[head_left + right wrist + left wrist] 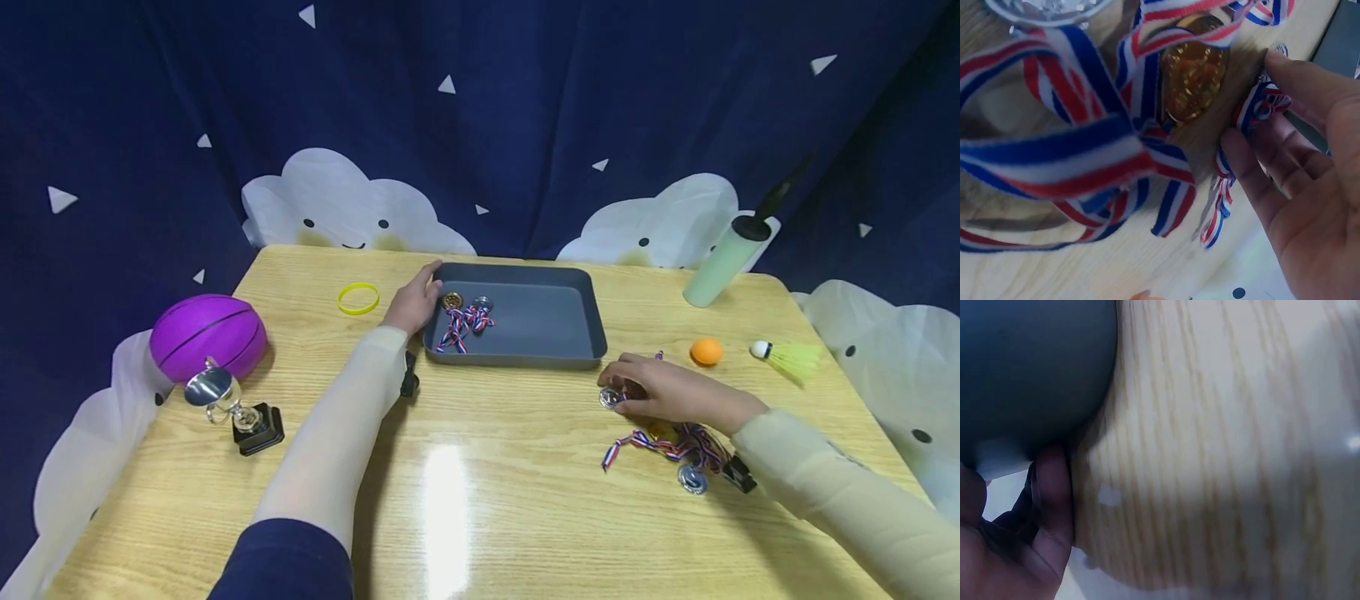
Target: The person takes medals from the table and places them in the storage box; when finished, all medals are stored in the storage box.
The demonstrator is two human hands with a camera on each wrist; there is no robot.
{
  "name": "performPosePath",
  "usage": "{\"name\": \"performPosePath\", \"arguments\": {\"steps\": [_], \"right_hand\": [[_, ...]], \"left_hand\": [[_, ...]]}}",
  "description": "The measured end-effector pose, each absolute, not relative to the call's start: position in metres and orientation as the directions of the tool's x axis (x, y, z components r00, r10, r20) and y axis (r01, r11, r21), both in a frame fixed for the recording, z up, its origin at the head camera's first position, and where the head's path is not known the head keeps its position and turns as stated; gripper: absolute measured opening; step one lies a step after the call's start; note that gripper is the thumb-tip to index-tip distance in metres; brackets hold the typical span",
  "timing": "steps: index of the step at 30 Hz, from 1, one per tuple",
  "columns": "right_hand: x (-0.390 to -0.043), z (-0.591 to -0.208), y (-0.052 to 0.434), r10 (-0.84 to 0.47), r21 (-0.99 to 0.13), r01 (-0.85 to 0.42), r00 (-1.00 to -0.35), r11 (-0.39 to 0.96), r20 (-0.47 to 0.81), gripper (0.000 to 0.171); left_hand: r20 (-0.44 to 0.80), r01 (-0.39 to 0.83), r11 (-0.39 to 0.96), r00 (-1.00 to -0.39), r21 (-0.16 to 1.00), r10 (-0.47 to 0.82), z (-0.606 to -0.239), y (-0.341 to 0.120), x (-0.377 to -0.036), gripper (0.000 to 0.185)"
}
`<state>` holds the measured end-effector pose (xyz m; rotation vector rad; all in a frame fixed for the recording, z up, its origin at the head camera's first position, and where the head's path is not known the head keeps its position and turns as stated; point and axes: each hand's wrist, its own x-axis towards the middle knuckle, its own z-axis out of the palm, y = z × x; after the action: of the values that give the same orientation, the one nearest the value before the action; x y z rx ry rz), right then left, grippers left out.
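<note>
- Across the background and down both sides: navy curtain (pixel 517 150), printed with small white triangles and large white clouds (pixel 345 200) with dark dot eyes.
- Underneath everything: pale wood-grain table (pixel 555 508), glossy, with a bright streak of reflected light near front centre.
- At the table's back centre: dark grey rectangular tray (pixel 517 362), holding a gold medal (pixel 452 300) and a silver medal (pixel 483 301) with red, white and blue ribbons, at its left end.
- On the tray's left rim: left hand (pixel 411 302), gripping it.
- Well apart from that, just off the tray's near right corner: right hand (pixel 660 387), thumb and fingers pinching a ribboned silver medal (pixel 611 398).
- Nearer the front, beside that hand: tangled striped ribbons (pixel 678 450), another silver medal (pixel 692 479), a partly covered gold medal (pixel 1194 78).
- Toward the left edge: purple basketball (pixel 206 337), silver cup trophy (pixel 245 418) on a black base, yellow wristband (pixel 357 312).
- Toward the right edge: pale green hand pump (pixel 718 271), orange ball (pixel 707 351), yellow shuttlecock (pixel 791 358).
</note>
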<state>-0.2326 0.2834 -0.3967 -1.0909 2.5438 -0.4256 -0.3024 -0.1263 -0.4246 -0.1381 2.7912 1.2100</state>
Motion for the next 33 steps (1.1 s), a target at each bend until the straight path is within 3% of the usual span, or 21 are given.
{"name": "performPosePath", "arguments": {"steps": [18, 26, 33], "right_hand": [[-0.234, -0.395, 0.284, -0.689, -0.509, -0.542, -0.709, 0.669, -0.151, 0.017], [-0.247, -0.352, 0.261, -0.607, -0.740, -0.420, -0.794, 0.525, 0.020, 0.018], [-0.274, -0.314, 0.212, -0.528, -0.910, -0.266, -0.847, 0.317, 0.063, 0.026]], "left_hand": [[-0.144, -0.145, 0.667, -0.988, 0.731, -0.057, -0.427, -0.128, -0.303, 0.053], [-0.147, -0.150, 0.668, -0.987, 0.729, -0.060, -0.427, -0.128, -0.304, 0.053], [-0.149, -0.152, 0.659, -0.987, 0.737, -0.061, -0.429, -0.128, -0.307, 0.053]]}}
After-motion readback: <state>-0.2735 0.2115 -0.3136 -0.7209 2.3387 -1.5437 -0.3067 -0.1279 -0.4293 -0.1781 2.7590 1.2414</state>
